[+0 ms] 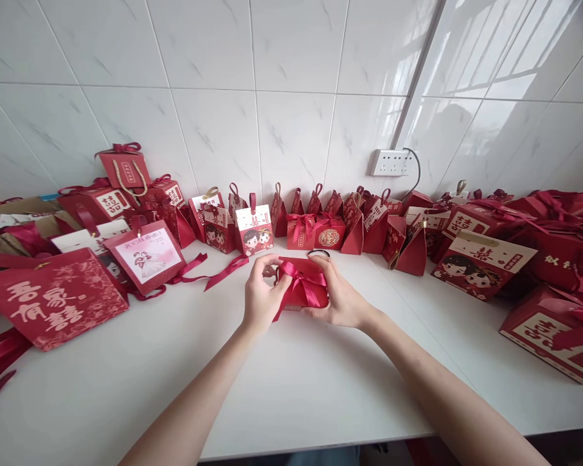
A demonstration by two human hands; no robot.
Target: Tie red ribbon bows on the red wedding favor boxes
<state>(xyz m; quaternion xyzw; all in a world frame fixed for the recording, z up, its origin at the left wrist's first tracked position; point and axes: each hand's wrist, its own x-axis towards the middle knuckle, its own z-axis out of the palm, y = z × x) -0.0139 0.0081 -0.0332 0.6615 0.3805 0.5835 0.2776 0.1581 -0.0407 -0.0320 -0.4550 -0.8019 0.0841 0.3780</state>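
Observation:
A small red gift box (296, 299) with a shiny red ribbon bow (306, 285) on top is between my two hands, above the middle of the white table. My left hand (265, 291) grips its left side, thumb against the ribbon and fingers curled behind. On the opposite side my right hand (340, 294) is wrapped round the box, with fingers at its far edge and thumb low at the near corner. The box's underside and far face are hidden. Just beyond my hands stand two ribboned red boxes (329, 234) side by side.
Triangular red boxes (352, 226) with ribbon loops line the tiled wall. Larger red boxes crowd the right, one (554, 330) near the table's edge. At left lie a flat red bag (53, 298), a pink-pictured box (146, 255) and loose ribbon (226, 272). A power strip (393, 163) is on the wall.

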